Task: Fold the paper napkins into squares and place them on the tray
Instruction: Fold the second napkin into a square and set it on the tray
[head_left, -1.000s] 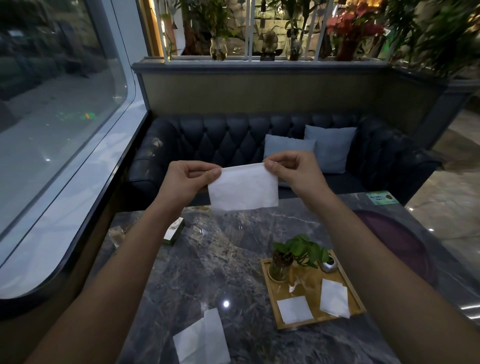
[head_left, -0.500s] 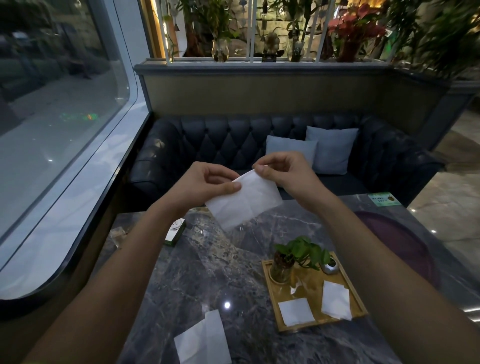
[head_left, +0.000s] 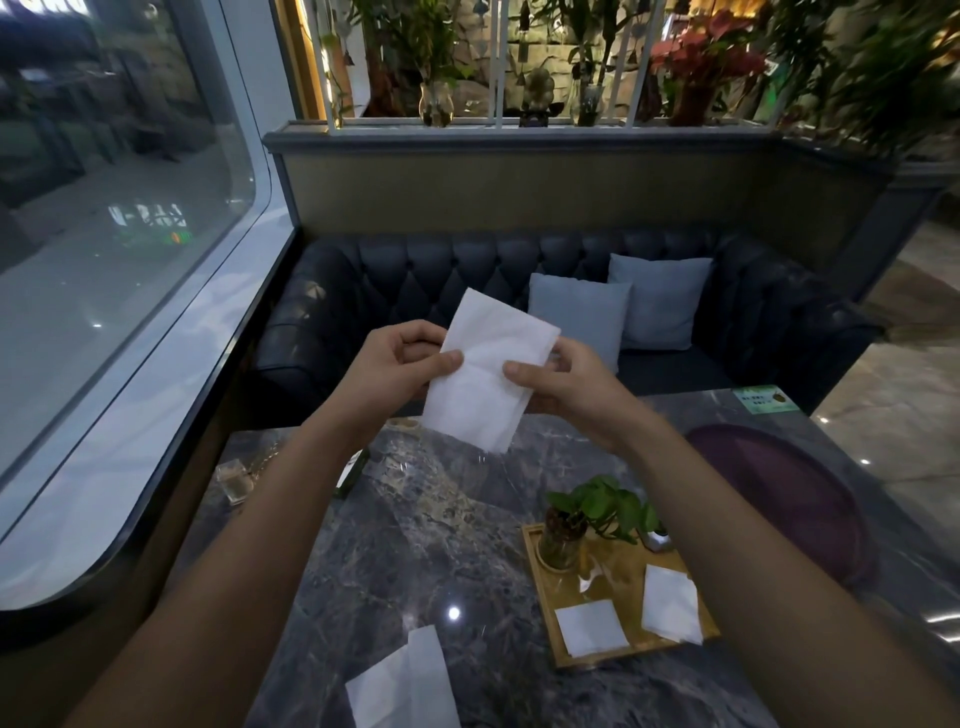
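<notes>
White napkin (head_left: 488, 374) pinched by left hand (head_left: 395, 371) and right hand (head_left: 563, 387) grip (right fingers hidden behind).

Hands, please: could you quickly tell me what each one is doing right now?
Left hand: closed, pinching the left edge of the napkin, held above the table.
Right hand: closed, pinching the same napkin's right edge.
</notes>
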